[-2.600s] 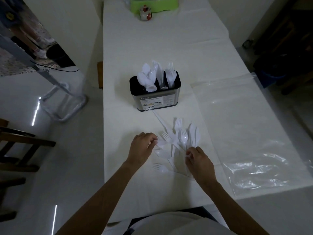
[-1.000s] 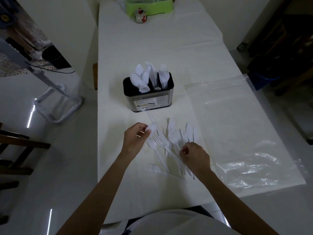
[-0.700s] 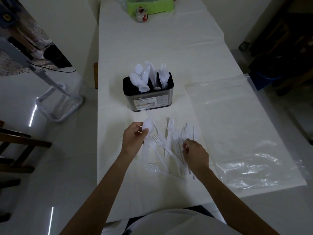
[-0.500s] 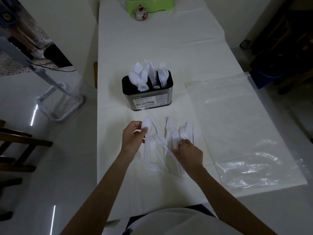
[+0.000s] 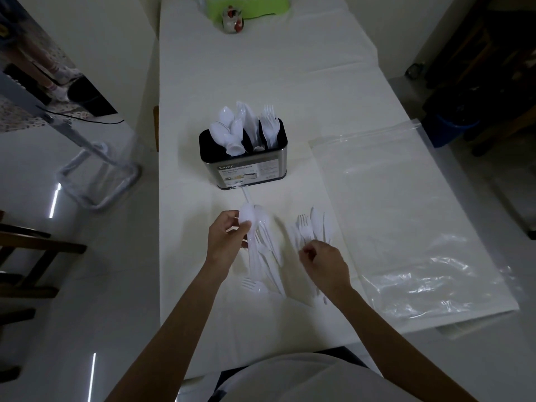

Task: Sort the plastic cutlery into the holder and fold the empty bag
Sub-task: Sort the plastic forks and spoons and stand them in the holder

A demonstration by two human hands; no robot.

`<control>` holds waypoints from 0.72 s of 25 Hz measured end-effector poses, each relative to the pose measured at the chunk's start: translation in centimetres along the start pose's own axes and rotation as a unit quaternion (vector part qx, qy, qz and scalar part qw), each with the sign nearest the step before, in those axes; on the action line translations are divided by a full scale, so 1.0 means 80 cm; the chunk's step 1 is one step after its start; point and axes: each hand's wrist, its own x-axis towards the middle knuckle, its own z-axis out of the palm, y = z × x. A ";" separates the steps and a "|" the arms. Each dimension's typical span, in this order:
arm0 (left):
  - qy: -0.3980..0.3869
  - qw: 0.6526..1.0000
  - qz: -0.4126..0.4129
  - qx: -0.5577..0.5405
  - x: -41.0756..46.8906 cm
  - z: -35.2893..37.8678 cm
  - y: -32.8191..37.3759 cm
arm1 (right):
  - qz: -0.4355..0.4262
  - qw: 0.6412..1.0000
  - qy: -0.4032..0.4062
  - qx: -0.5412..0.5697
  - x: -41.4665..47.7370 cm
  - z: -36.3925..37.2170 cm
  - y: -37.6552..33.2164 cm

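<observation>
Left hand [image 5: 227,242] fingers now clamp two spoons [image 5: 248,218], one newly added, ready for the holder [image 5: 246,166]; right hand [image 5: 326,264] fingers curl just short of the forks [image 5: 304,229], grip indeterminate.

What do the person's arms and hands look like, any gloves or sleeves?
Both the left hand and right hand are bare: no gloves, rings or wristwatch show. The left forearm and right forearm are uncovered, with no sleeves in view. Lower down, a white cloth top covers the torso.

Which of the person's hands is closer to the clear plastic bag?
Right. The right hand is just beside the bag, by the loose forks; the left hand, holding spoons, is farther left.
</observation>
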 end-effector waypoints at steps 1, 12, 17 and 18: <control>-0.003 1.000 -0.005 -0.005 0.000 0.000 -0.001 | 0.006 1.000 0.009 0.017 0.001 -0.003 0.003; -0.081 0.992 -0.072 -0.057 -0.018 0.008 -0.025 | -0.038 0.962 -0.094 0.253 -0.036 0.013 -0.034; -0.058 0.996 -0.058 -0.036 -0.021 0.010 -0.031 | 0.047 0.905 -0.224 0.358 -0.049 0.004 -0.053; -0.054 0.997 -0.049 -0.017 -0.022 0.013 -0.032 | 0.060 0.888 -0.258 0.375 -0.052 0.003 -0.055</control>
